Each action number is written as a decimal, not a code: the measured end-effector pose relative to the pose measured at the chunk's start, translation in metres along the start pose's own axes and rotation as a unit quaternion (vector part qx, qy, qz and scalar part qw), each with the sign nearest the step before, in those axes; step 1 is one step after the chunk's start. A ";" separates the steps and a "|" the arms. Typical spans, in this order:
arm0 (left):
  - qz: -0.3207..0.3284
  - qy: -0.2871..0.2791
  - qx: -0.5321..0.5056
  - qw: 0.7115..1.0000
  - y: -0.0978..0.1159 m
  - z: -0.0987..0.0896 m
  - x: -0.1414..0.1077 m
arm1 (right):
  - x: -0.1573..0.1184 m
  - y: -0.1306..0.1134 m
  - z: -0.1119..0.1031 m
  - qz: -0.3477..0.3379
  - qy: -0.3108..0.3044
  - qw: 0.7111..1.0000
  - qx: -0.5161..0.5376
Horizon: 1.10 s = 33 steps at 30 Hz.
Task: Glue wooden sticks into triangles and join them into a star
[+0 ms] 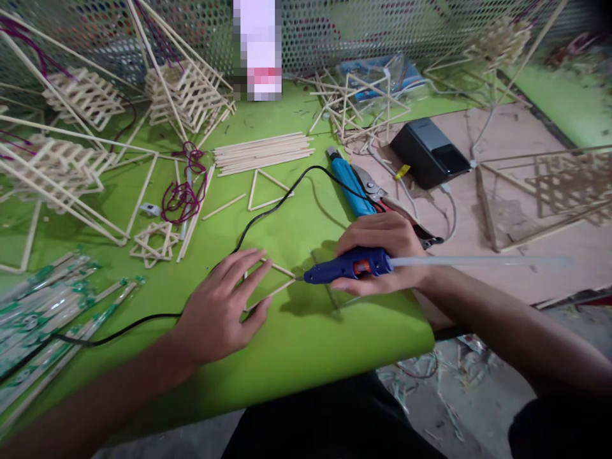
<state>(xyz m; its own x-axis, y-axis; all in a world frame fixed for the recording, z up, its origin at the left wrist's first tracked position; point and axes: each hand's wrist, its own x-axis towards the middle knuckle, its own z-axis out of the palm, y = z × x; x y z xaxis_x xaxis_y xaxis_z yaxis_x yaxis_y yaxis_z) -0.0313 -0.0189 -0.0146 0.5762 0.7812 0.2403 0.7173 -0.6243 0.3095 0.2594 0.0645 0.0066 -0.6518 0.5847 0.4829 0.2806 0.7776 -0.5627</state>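
My right hand (382, 245) grips a blue hot glue gun (329, 269) with a long clear glue stick (478, 260) out of its back. The gun's nozzle meets the tip of a small triangle of wooden sticks (280, 290) on the green table cover. My left hand (229, 299) steadies that triangle, with fingers on its upper side and the thumb at its lower side. The palm hides part of the triangle. A second stick triangle (270, 189) lies just beyond. The gun rests on a thin wire stand (329, 290), partly hidden.
Loose sticks (262, 153) lie in a row behind. Stick frames with woven stacks (184, 95) stand at the back left. Wrapped chopsticks (43, 325) fill the left edge. A blue-handled cutter (351, 185), pruning shears (370, 185) and a black box (430, 153) sit right. A black cord (268, 210) crosses the cover.
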 end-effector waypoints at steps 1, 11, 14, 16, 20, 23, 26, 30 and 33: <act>0.000 0.000 0.001 1.000 0.000 0.000 0.000 | 0.000 0.000 0.000 -0.003 -0.003 1.000 0.001; 0.000 0.000 0.005 1.000 -0.001 -0.001 -0.002 | 0.001 0.000 -0.001 -0.011 -0.006 1.000 -0.005; 0.003 0.001 0.003 1.000 -0.001 -0.001 -0.002 | 0.001 -0.001 -0.001 0.002 -0.001 1.000 -0.014; 0.003 0.000 0.003 1.000 -0.001 -0.001 -0.002 | 0.001 -0.001 -0.001 -0.001 -0.004 1.000 -0.009; 0.003 0.001 0.005 1.000 -0.002 -0.001 -0.001 | 0.001 -0.001 -0.002 -0.007 -0.008 1.000 -0.008; 0.002 0.000 0.004 1.000 -0.001 -0.001 -0.001 | 0.001 -0.001 -0.002 -0.001 -0.004 1.000 -0.018; 0.003 0.000 0.003 1.000 -0.001 0.000 0.000 | 0.001 -0.001 -0.002 -0.008 -0.009 1.000 -0.011; -0.001 0.002 0.001 1.000 0.000 0.000 -0.001 | 0.002 -0.002 -0.002 -0.027 -0.025 0.999 -0.002; 0.001 0.003 0.000 1.000 -0.001 -0.001 -0.001 | 0.002 -0.002 -0.003 -0.011 -0.013 1.000 -0.005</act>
<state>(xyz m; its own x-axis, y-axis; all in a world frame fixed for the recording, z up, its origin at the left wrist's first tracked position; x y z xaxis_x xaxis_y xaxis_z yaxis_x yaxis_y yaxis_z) -0.0329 -0.0193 -0.0147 0.5754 0.7797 0.2468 0.7156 -0.6261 0.3097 0.2598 0.0647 0.0101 -0.6760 0.5620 0.4766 0.2735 0.7920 -0.5459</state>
